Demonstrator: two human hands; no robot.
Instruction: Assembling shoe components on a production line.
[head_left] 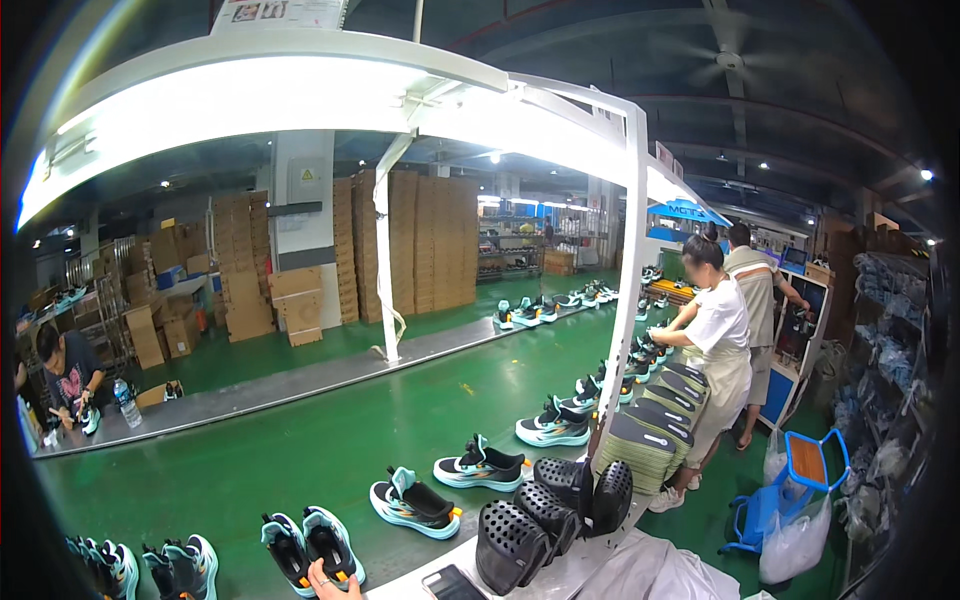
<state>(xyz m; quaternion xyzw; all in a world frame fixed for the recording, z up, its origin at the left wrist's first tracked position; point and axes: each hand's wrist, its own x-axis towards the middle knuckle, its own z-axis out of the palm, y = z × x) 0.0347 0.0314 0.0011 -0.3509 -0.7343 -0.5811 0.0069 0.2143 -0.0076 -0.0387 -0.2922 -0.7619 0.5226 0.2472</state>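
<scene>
At the bottom edge, my left hand (334, 588) is closed around the heel of a black and light-blue sneaker (338, 540), one finger on each side of it. Its mate, a second sneaker (283, 553), stands right beside it on the green belt (400, 440). Most of the hand and the wrist are cut off by the frame. To the left is another pair of sneakers (182, 565), with more shoes (100, 562) at the far left. A single sneaker (415, 505) lies to the right. My right hand is out of view.
Several black perforated clogs (515, 545) and a dark phone (455, 583) rest on the white table at the lower right. Beyond are stacked insoles (645, 450), a co-worker (720, 320) and a blue chair (790, 490). A white post (625, 250) rises beside the belt.
</scene>
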